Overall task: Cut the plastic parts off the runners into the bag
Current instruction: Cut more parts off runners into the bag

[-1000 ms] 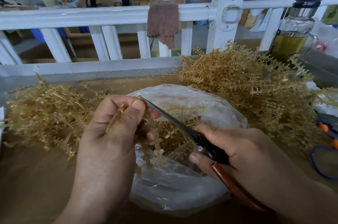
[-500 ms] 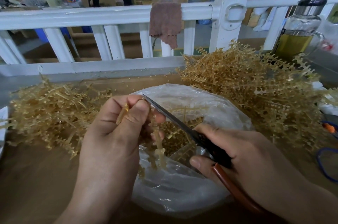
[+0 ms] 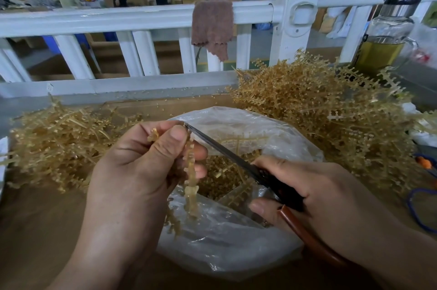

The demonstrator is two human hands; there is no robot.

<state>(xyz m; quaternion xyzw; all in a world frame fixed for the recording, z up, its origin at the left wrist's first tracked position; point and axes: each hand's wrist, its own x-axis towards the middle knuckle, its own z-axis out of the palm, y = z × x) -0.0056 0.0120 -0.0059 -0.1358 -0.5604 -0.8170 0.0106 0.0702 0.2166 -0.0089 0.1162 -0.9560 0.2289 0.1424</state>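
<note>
My left hand pinches a tan plastic runner between thumb and fingers; the runner hangs down over the open clear plastic bag. My right hand grips scissors with brown handles. Their dark blades point up and left, and the tip touches the top of the runner by my left thumb. Small cut tan parts lie inside the bag.
A large heap of tan runners lies at the right, a flatter pile at the left, both on the brown table. A white railing with a brown cloth runs behind. A glass jar stands far right.
The view has shifted slightly. Both hands keep their hold, and the scissor tip stays at the top of the runner near my left thumb.
</note>
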